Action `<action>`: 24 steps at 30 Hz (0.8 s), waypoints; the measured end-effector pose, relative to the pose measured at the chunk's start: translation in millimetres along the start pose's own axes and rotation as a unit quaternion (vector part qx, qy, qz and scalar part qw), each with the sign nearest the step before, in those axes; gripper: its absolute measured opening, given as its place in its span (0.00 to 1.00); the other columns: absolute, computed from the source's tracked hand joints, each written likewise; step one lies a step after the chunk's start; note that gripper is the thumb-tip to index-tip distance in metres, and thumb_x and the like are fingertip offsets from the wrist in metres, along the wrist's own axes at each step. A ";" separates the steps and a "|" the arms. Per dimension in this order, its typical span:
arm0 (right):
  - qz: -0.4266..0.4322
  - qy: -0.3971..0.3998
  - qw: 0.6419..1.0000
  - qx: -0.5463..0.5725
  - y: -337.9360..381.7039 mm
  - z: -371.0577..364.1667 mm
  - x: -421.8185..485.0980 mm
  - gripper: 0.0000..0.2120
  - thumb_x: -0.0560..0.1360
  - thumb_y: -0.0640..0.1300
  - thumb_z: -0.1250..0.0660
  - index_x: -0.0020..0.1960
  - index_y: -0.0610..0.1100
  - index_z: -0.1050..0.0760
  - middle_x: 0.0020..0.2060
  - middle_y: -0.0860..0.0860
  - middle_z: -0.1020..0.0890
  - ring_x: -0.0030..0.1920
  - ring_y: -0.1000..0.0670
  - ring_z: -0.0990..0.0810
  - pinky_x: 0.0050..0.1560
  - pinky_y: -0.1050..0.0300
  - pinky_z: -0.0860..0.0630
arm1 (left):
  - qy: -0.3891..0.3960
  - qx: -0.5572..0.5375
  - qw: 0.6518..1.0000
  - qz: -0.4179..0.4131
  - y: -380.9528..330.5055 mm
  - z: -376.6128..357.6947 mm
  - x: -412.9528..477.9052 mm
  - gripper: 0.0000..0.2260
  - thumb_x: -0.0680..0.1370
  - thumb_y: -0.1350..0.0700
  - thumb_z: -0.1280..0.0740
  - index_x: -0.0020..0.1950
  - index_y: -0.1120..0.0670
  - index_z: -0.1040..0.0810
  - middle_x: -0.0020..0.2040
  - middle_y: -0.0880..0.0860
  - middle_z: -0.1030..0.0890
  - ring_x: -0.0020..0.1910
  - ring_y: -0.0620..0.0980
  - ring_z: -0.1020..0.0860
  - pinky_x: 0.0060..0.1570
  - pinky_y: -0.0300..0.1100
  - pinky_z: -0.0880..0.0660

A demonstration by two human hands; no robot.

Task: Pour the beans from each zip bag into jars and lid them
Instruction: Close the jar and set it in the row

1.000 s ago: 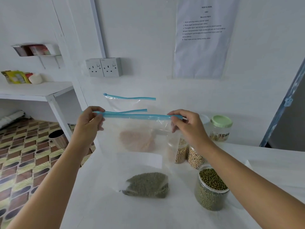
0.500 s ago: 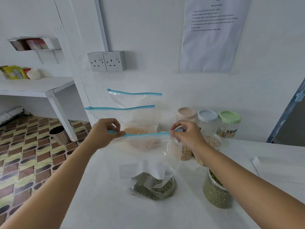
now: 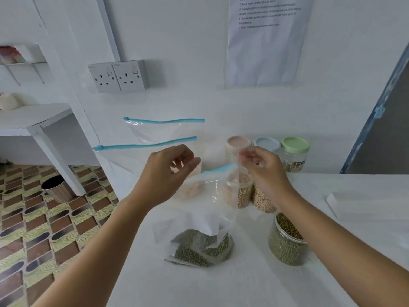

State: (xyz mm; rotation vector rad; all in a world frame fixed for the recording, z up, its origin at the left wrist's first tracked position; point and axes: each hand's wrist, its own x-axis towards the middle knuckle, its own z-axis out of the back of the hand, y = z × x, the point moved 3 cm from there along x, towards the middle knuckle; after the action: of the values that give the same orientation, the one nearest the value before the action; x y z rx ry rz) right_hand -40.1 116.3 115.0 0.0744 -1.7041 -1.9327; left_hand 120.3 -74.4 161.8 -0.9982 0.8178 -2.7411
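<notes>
A clear zip bag [image 3: 212, 196] with a blue zip strip stands on the white table [image 3: 243, 284], green beans [image 3: 199, 247] heaped in its bottom. My left hand [image 3: 168, 171] has curled fingers at the left end of the bag's top. At the right end, my right hand [image 3: 263, 167] pinches the top edge. The two hands are close together and the bag's top sags between them. An open jar of green beans [image 3: 285, 244] stands just right of the bag, under my right forearm. Two open jars of tan beans [image 3: 243, 193] sit behind the bag.
Three lidded jars stand by the wall with pink [image 3: 238, 142], blue [image 3: 266, 144] and green [image 3: 294, 145] lids. Two more zip bags [image 3: 163, 131] lean against the wall. The table's left edge drops to a tiled floor with a bin [image 3: 55, 187]. A white folded sheet [image 3: 365, 207] lies at right.
My hands have come down and moved close together, so the stretched zip strip went slack. The bag's bottom now rests on the table.
</notes>
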 end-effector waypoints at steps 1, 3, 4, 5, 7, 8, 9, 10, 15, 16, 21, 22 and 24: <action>0.016 -0.017 1.000 0.005 0.0 10.7 -4.3 0.02 0.78 0.43 0.28 0.50 0.48 0.18 0.46 0.56 0.15 0.50 0.57 0.18 0.54 0.62 0.23 | 0.002 -0.026 1.000 -0.008 -10.3 -9.4 2.5 0.08 0.80 0.53 0.29 0.42 0.52 0.21 0.37 0.45 0.21 0.40 0.49 0.24 0.43 0.39 0.26; 0.050 -0.044 0.998 0.011 -2.7 35.0 -13.5 0.02 0.78 0.40 0.28 0.47 0.46 0.19 0.42 0.55 0.16 0.47 0.55 0.18 0.52 0.63 0.23 | 0.017 -0.073 0.997 -0.018 -28.1 -32.3 7.7 0.08 0.81 0.53 0.29 0.42 0.53 0.21 0.38 0.47 0.20 0.39 0.50 0.24 0.43 0.42 0.25; 0.059 -0.055 0.997 0.008 -6.7 48.4 -17.8 0.03 0.78 0.39 0.29 0.46 0.45 0.19 0.40 0.54 0.17 0.45 0.54 0.19 0.51 0.62 0.23 | 0.030 -0.091 0.995 -0.022 -36.8 -45.2 9.7 0.08 0.81 0.52 0.30 0.43 0.52 0.21 0.38 0.47 0.20 0.39 0.51 0.24 0.44 0.43 0.25; 0.059 -0.061 0.996 0.003 -12.3 62.1 -22.0 0.04 0.78 0.39 0.29 0.46 0.45 0.19 0.39 0.54 0.17 0.44 0.53 0.19 0.50 0.60 0.23 | 0.043 -0.108 0.993 -0.026 -45.1 -59.2 11.4 0.08 0.81 0.52 0.30 0.43 0.52 0.21 0.38 0.47 0.20 0.39 0.50 0.24 0.44 0.45 0.25; 0.046 -0.066 0.997 -0.006 -27.5 90.5 -28.4 0.04 0.79 0.40 0.29 0.45 0.46 0.20 0.37 0.55 0.18 0.42 0.52 0.20 0.47 0.57 0.23 | 0.066 -0.139 0.987 -0.036 -61.2 -87.6 14.5 0.08 0.81 0.51 0.30 0.44 0.51 0.21 0.38 0.47 0.20 0.38 0.50 0.23 0.44 0.47 0.24; 0.037 -0.067 0.997 -0.017 -36.5 104.6 -30.6 0.04 0.79 0.41 0.29 0.45 0.47 0.20 0.37 0.55 0.18 0.41 0.51 0.20 0.46 0.56 0.23 | 0.077 -0.151 0.985 -0.042 -69.2 -101.3 15.7 0.08 0.81 0.50 0.30 0.44 0.51 0.21 0.38 0.47 0.20 0.39 0.50 0.23 0.44 0.48 0.24; 0.028 -0.066 0.997 -0.036 -45.8 118.1 -32.4 0.04 0.79 0.41 0.29 0.45 0.47 0.20 0.36 0.55 0.18 0.40 0.51 0.20 0.46 0.55 0.22 | 0.086 -0.159 0.982 -0.049 -77.2 -114.6 16.3 0.07 0.81 0.50 0.30 0.44 0.50 0.21 0.38 0.47 0.20 0.39 0.50 0.22 0.45 0.48 0.23; 0.018 -0.061 0.996 -0.063 -55.4 130.2 -34.4 0.05 0.79 0.41 0.29 0.44 0.48 0.20 0.36 0.56 0.18 0.40 0.51 0.20 0.46 0.56 0.23 | 0.093 -0.158 0.981 -0.057 -84.4 -127.4 16.3 0.07 0.81 0.51 0.30 0.44 0.50 0.21 0.38 0.46 0.20 0.39 0.50 0.22 0.45 0.48 0.23; -0.045 0.046 0.975 -0.214 -110.8 173.1 -42.7 0.06 0.77 0.39 0.30 0.44 0.49 0.20 0.41 0.53 0.17 0.44 0.54 0.21 0.45 0.64 0.27 | 0.117 -0.149 0.980 -0.055 -106.1 -185.0 10.6 0.06 0.81 0.52 0.30 0.46 0.52 0.21 0.41 0.45 0.19 0.43 0.49 0.20 0.46 0.44 0.22; -0.060 0.089 0.963 -0.247 -122.8 178.0 -43.9 0.04 0.77 0.40 0.29 0.47 0.49 0.20 0.44 0.52 0.18 0.46 0.54 0.21 0.47 0.62 0.27 | 0.126 -0.154 0.979 -0.036 -104.4 -196.3 7.7 0.06 0.80 0.50 0.30 0.46 0.51 0.21 0.41 0.44 0.19 0.44 0.49 0.20 0.47 0.44 0.22; -0.090 0.353 0.830 -0.424 -167.0 180.0 -54.9 0.32 0.75 0.57 0.28 0.76 0.50 0.33 0.68 0.50 0.29 0.69 0.48 0.30 0.68 0.50 0.30 | 0.198 -0.146 0.967 0.069 -80.2 -243.1 -18.9 0.09 0.81 0.40 0.33 0.54 0.43 0.20 0.51 0.41 0.18 0.54 0.46 0.19 0.53 0.51 0.21; -0.077 0.372 0.815 -0.438 -169.9 178.7 -55.7 0.36 0.74 0.58 0.28 0.78 0.51 0.36 0.70 0.50 0.32 0.71 0.48 0.33 0.68 0.49 0.30 | 0.210 -0.149 0.962 0.085 -79.9 -249.0 -23.2 0.08 0.81 0.41 0.33 0.55 0.43 0.20 0.52 0.41 0.18 0.55 0.45 0.19 0.54 0.51 0.20; -0.059 0.377 0.806 -0.453 -173.7 177.5 -55.3 0.39 0.74 0.59 0.28 0.80 0.51 0.39 0.71 0.50 0.34 0.71 0.47 0.35 0.67 0.48 0.29 | 0.217 -0.156 0.957 0.115 -80.0 -256.9 -29.8 0.10 0.80 0.42 0.34 0.56 0.44 0.19 0.52 0.40 0.17 0.55 0.43 0.19 0.56 0.49 0.21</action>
State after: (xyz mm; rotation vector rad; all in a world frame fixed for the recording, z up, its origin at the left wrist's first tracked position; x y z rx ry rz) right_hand -126.7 306.7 -29.7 0.5119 -0.1961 -2.1758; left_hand -10.9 117.4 22.9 -0.2955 1.3679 -2.7055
